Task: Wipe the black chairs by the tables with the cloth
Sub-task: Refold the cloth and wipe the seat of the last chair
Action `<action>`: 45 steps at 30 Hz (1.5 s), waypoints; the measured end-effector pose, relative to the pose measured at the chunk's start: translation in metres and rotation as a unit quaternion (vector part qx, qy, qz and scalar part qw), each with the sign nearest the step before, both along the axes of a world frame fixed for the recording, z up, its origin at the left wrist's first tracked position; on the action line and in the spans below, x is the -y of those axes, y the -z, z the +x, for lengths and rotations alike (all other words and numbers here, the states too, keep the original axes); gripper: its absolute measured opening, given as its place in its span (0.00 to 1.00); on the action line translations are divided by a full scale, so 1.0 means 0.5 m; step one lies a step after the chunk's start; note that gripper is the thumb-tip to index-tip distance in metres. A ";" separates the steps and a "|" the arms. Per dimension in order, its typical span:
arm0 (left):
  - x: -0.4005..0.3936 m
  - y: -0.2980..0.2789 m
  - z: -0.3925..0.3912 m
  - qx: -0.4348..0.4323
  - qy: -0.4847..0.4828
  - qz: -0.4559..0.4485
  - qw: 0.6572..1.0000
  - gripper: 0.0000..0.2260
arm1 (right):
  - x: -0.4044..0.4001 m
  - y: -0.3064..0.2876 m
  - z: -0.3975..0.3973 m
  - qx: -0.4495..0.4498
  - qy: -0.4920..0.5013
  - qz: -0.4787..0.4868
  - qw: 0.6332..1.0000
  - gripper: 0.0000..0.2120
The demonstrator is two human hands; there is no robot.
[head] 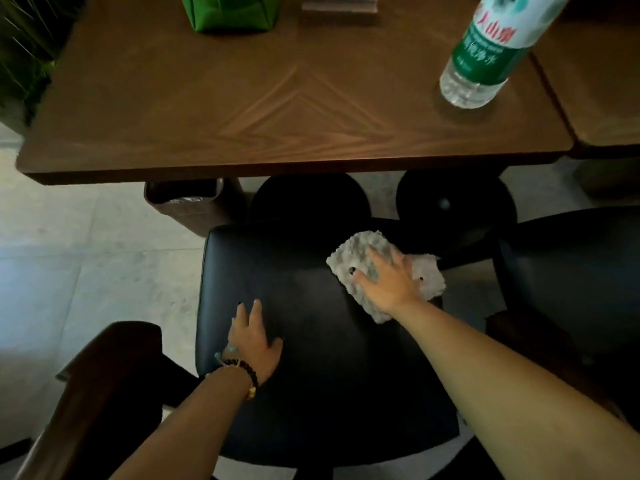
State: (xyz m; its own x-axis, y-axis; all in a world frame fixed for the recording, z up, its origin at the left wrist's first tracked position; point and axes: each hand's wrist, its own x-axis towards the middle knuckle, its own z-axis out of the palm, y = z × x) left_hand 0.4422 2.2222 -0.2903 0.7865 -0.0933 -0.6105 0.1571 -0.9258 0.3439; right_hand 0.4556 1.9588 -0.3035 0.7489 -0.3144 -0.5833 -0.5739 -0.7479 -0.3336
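A black padded chair seat (311,375) fills the lower middle of the head view, just in front of the wooden table (242,116). A pale grey textured cloth (356,251) lies on the seat's far right part. My right hand (388,278) presses flat on the cloth with its fingers spread. My left hand (254,337), with a bead bracelet on the wrist, rests flat on the left part of the seat with straight fingers. A second black chair (571,278) stands to the right.
On the table stand a water bottle with a green label (485,46) at the right and a green bag (228,12) at the far edge. A small bin (194,202) sits under the table. A brown wooden armrest (104,375) is at lower left.
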 end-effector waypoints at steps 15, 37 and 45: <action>-0.030 0.094 -0.012 -0.072 0.105 0.162 0.979 0.55 | -0.084 0.157 -0.006 0.130 0.052 -0.213 0.967 0.28; -0.031 0.108 -0.010 -0.062 -0.044 0.147 0.986 0.61 | -0.242 0.116 0.124 0.139 -0.164 -0.094 0.972 0.33; -0.030 0.104 -0.010 -0.064 -0.039 0.155 0.985 0.61 | -0.277 0.134 0.025 0.135 -0.287 -0.129 0.940 0.38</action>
